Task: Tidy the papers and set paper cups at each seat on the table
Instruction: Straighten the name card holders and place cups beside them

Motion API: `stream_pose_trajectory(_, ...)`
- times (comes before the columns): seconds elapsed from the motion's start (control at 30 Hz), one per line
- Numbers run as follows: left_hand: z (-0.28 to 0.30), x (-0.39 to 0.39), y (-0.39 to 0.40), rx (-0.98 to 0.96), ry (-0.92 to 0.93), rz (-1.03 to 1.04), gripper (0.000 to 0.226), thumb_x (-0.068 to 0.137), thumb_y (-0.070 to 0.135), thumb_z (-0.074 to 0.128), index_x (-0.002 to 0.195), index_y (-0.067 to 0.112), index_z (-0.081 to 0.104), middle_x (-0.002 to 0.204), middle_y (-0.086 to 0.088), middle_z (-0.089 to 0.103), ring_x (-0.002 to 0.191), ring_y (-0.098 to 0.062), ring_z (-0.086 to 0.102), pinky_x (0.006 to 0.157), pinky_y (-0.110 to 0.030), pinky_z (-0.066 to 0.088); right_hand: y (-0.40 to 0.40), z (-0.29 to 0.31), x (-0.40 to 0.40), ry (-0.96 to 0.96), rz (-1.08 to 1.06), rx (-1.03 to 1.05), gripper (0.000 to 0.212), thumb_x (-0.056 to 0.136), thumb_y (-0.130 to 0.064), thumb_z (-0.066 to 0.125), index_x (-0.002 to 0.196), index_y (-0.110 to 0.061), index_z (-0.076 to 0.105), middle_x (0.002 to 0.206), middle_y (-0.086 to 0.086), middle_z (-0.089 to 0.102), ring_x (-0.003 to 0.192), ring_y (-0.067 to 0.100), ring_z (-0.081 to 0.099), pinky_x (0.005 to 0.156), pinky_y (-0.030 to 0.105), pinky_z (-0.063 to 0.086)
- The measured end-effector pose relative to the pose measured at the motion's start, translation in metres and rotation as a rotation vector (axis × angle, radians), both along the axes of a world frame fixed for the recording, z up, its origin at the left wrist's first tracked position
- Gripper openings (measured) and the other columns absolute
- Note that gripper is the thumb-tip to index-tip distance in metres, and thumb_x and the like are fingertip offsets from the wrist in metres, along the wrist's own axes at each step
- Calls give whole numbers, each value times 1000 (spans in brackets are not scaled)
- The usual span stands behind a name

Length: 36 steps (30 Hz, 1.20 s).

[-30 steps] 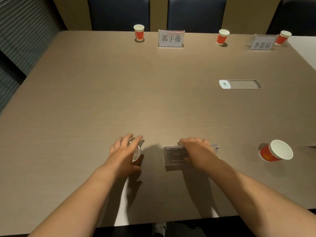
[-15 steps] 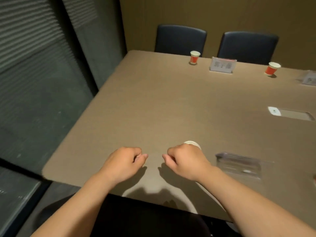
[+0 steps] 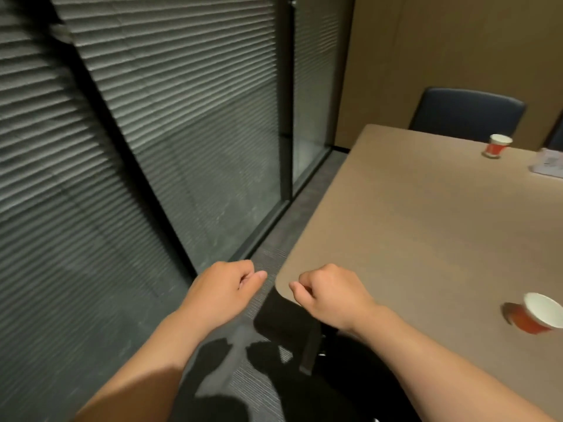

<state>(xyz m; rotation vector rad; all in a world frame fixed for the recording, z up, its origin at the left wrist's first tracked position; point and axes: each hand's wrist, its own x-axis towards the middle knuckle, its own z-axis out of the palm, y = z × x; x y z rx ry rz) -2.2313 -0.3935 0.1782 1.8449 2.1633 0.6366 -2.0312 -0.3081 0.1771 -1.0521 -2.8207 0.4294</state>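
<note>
My left hand (image 3: 224,287) hangs over the floor just left of the table's near corner, fingers curled shut with nothing in them. My right hand (image 3: 330,292) is over that corner of the brown table (image 3: 426,226), also curled shut and holding nothing. A red paper cup with a white inside (image 3: 537,316) stands on the table to the right of my right hand, apart from it. A second red paper cup (image 3: 496,146) stands at the far edge in front of a dark chair (image 3: 466,114). A name card (image 3: 548,164) shows partly at the right edge.
A glass wall with closed grey blinds (image 3: 137,132) runs along the left, with a narrow strip of grey carpet (image 3: 268,266) between it and the table. A dark chair back (image 3: 292,324) sits under the table's near corner. A tan wall (image 3: 441,56) is behind the far chair.
My view has swung left, from the table's middle to its left corner and the blinds. My left hand let go of the cup and my right hand left the clear card holder; both are now curled shut.
</note>
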Motion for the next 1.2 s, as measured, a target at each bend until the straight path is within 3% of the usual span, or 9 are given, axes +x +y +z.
stream_pose_trajectory(0.17, -4, -70, 2, 43, -25, 21, 48, 93, 49, 52, 56, 22, 37, 47, 5, 38, 46, -10, 40, 47, -26, 29, 15, -7, -75, -19, 41, 2, 44, 97, -43, 38, 61, -19, 42, 59, -2, 46, 71, 30, 56, 59, 33, 40)
stream_pose_trajectory(0.3, -23, -112, 31, -5, -121, -7, 49, 89, 54, 54, 61, 16, 41, 49, 5, 40, 48, -8, 37, 50, -30, 33, 50, -16, -119, -39, 29, -2, 45, 97, -42, 39, 59, -20, 47, 57, 0, 52, 61, 23, 54, 56, 32, 44)
stream_pose_trajectory(0.43, -32, -164, 97, -55, -115, -35, 44, 83, 61, 49, 60, 24, 42, 48, 6, 41, 48, -8, 39, 52, -38, 39, 111, -30, -166, -7, -33, -2, 43, 97, -42, 39, 59, -23, 48, 54, -5, 48, 52, 13, 49, 50, 28, 39)
stream_pose_trajectory(0.57, -28, -209, 193, -80, -96, -68, 39, 83, 56, 51, 57, 29, 40, 47, 5, 40, 47, -8, 39, 53, -29, 35, 191, -44, -207, 23, -143, -57, 43, 96, -46, 39, 62, -23, 53, 55, -4, 50, 57, 17, 55, 57, 33, 47)
stream_pose_trajectory(0.7, -19, -236, 285, -97, -24, -191, 38, 79, 62, 47, 58, 30, 40, 50, 5, 42, 53, -10, 43, 59, -35, 45, 254, -43, -223, 52, -267, -83, 43, 96, -46, 40, 63, -22, 53, 60, -2, 57, 61, 20, 58, 54, 33, 47)
stream_pose_trajectory(0.77, -14, -237, 330, -84, -49, -243, 35, 75, 62, 46, 63, 29, 43, 49, 4, 42, 50, -10, 43, 56, -34, 44, 280, -38, -220, 57, -333, -85, 44, 96, -47, 40, 58, -23, 45, 57, -4, 53, 59, 18, 56, 50, 29, 39)
stream_pose_trajectory(0.9, -13, -226, 431, -56, -169, -401, 39, 74, 59, 52, 66, 22, 43, 46, 5, 39, 45, -10, 37, 49, -27, 32, 339, -21, -205, 21, -512, -75, 45, 95, -48, 40, 58, -23, 43, 60, -4, 51, 65, 23, 57, 59, 33, 46)
stream_pose_trajectory(1.0, -15, -214, 503, -9, -197, -500, 41, 74, 59, 50, 66, 20, 42, 46, 5, 37, 45, -9, 36, 48, -27, 30, 383, -10, -197, 27, -610, -83, 47, 96, -47, 42, 55, -23, 39, 57, -5, 46, 62, 20, 49, 58, 31, 42)
stream_pose_trajectory(1.2, -16, -192, 667, 6, -252, -675, 38, 87, 35, 66, 67, 12, 42, 50, 2, 41, 48, -7, 40, 52, -34, 40, 513, -3, -193, -30, -749, -49, 46, 96, -47, 41, 56, -24, 39, 55, -6, 44, 60, 19, 50, 55, 30, 37)
